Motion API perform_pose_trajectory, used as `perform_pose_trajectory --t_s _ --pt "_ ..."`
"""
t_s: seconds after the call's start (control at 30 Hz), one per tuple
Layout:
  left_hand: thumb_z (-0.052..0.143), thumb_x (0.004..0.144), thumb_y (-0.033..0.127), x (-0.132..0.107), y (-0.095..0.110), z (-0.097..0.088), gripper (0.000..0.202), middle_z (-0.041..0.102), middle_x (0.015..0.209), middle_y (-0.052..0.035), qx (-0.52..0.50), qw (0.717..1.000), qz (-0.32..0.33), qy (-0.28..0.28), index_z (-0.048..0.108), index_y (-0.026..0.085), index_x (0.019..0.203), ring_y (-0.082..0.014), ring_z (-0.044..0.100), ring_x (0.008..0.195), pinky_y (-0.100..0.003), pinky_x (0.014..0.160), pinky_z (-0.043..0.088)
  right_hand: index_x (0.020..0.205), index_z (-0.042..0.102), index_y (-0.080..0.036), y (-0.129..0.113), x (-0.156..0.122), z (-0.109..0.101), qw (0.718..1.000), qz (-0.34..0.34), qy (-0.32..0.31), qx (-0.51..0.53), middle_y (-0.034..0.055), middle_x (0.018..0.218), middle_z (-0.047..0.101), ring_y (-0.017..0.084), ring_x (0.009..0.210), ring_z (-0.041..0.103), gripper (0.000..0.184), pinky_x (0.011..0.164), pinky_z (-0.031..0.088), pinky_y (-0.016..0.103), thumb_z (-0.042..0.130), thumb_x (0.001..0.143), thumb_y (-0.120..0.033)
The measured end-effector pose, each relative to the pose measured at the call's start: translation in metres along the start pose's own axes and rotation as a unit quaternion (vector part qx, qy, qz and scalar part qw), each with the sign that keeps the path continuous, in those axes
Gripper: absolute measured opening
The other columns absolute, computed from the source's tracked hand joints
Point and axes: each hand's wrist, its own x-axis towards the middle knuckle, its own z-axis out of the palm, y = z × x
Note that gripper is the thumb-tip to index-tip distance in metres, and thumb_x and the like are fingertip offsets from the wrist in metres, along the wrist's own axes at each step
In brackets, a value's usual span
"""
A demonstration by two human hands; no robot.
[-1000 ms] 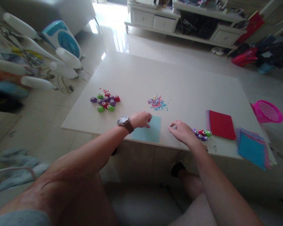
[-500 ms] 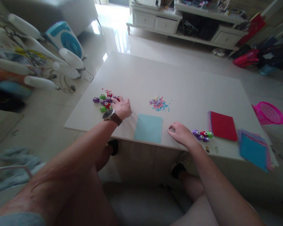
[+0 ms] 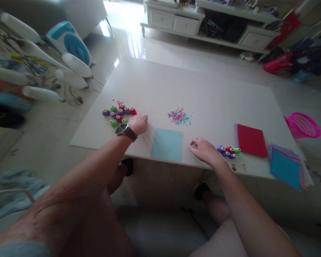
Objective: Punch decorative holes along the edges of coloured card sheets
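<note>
On the left part of the table stands a cluster of small craft punches point(image 3: 113, 115) in purple, green and red with white round tops. My left hand point(image 3: 138, 123), with a watch on its wrist, is curled closed at the cluster's right edge; what its fingers hold, if anything, is hidden. A light blue sheet of paper point(image 3: 166, 144) with a scalloped right edge lies between my hands. Just right of it, my right hand point(image 3: 202, 148) rests on the table with fingers curled in and nothing visible in them. Beside that wrist sit several more punches point(image 3: 227, 151).
Beyond the sheet is a pile of colored paper confetti point(image 3: 178, 115). A red paper stack point(image 3: 251, 140) and a blue-topped stack point(image 3: 286, 167) lie on the right of the white table point(image 3: 203, 89). A pink basket point(image 3: 303, 125) stands past the table's right edge.
My left hand's fingers have drawn back from among the punches and curled in, uncovering a red punch. My right hand stays put. The view has shifted slightly.
</note>
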Motion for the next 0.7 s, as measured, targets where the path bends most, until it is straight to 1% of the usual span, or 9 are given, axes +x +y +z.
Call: perform_pose_trajectory --t_s 0.07,0.13,0.27,0.37,0.43,0.5,0.57,0.63,0.7 --pt "0.044 0.091 0.022 0.000 0.001 0.000 0.034 0.069 0.117 -0.0174 0.004 1.000 0.017 0.004 0.066 0.017 0.116 -0.0279 0.067 0.106 -0.035 0.088 0.052 0.103 0.072 -0.018 -0.001 -0.001 -0.002 1.000 -0.002 -0.003 0.001 0.0092 0.109 0.069 0.020 0.095 0.063 0.022 0.085 0.044 0.029 0.058 0.092 -0.031" --pt "0.046 0.089 0.021 0.000 0.005 -0.001 0.031 0.071 0.115 -0.0169 0.010 1.000 0.020 0.006 0.068 0.016 0.110 -0.0288 0.068 0.105 -0.035 0.086 0.052 0.102 0.072 -0.018 -0.002 -0.003 -0.004 1.000 -0.002 -0.003 0.001 0.0091 0.110 0.069 0.020 0.096 0.063 0.021 0.086 0.044 0.029 0.058 0.092 -0.031" --pt "0.052 0.086 0.020 0.001 0.019 -0.007 0.027 0.073 0.110 -0.0150 -0.014 0.999 0.037 0.011 0.071 0.017 0.104 -0.0281 0.069 0.100 -0.034 0.080 0.052 0.102 0.070 -0.018 -0.001 -0.004 -0.005 1.000 -0.010 0.013 0.004 0.0092 0.111 0.069 0.020 0.098 0.064 0.019 0.088 0.044 0.030 0.058 0.092 -0.030" --pt "0.057 0.082 0.019 0.001 0.038 -0.009 0.027 0.074 0.105 -0.0114 -0.080 0.991 0.105 0.038 0.071 0.017 0.105 -0.0238 0.068 0.094 -0.030 0.074 0.048 0.104 0.068 -0.017 -0.004 -0.005 -0.003 0.998 -0.041 0.038 0.040 0.0094 0.111 0.069 0.020 0.098 0.064 0.018 0.089 0.046 0.031 0.060 0.092 -0.027" --pt "0.062 0.078 0.021 -0.002 0.056 -0.009 0.025 0.075 0.099 -0.0084 -0.140 0.975 0.167 0.037 0.071 0.017 0.102 -0.0203 0.066 0.088 -0.028 0.070 0.045 0.113 0.066 -0.017 -0.009 -0.005 -0.003 0.990 -0.076 0.071 0.091 0.0092 0.114 0.067 0.020 0.096 0.064 0.024 0.088 0.048 0.031 0.061 0.090 -0.024" --pt "0.066 0.078 0.026 -0.005 0.074 -0.009 0.022 0.075 0.091 -0.0057 -0.199 0.953 0.228 0.010 0.073 0.016 0.096 -0.0167 0.063 0.079 -0.026 0.066 0.043 0.126 0.060 -0.019 -0.014 -0.006 -0.004 0.975 -0.118 0.102 0.157 0.0087 0.119 0.064 0.018 0.094 0.064 0.038 0.085 0.051 0.030 0.063 0.089 -0.022" --pt "0.067 0.079 0.032 -0.008 0.090 -0.009 0.021 0.073 0.081 -0.0042 -0.235 0.936 0.261 -0.021 0.073 0.015 0.090 -0.0142 0.059 0.071 -0.025 0.063 0.040 0.134 0.057 -0.021 -0.019 -0.007 -0.006 0.957 -0.158 0.112 0.218 0.0080 0.122 0.061 0.017 0.094 0.064 0.045 0.081 0.054 0.029 0.063 0.089 -0.020" --pt "0.069 0.078 0.033 -0.009 0.101 -0.009 0.022 0.070 0.073 -0.0027 -0.254 0.925 0.279 -0.047 0.073 0.013 0.084 -0.0124 0.055 0.066 -0.025 0.060 0.037 0.131 0.059 -0.022 -0.022 -0.007 -0.007 0.943 -0.179 0.111 0.256 0.0075 0.119 0.060 0.017 0.094 0.064 0.040 0.080 0.055 0.028 0.061 0.091 -0.019" --pt "0.070 0.076 0.033 -0.008 0.108 -0.007 0.021 0.066 0.068 -0.0007 -0.266 0.918 0.288 -0.066 0.072 0.012 0.081 -0.0108 0.050 0.062 -0.025 0.058 0.034 0.127 0.062 -0.022 -0.021 -0.008 -0.007 0.937 -0.187 0.112 0.272 0.0078 0.117 0.060 0.018 0.097 0.065 0.035 0.081 0.056 0.030 0.058 0.092 -0.019"
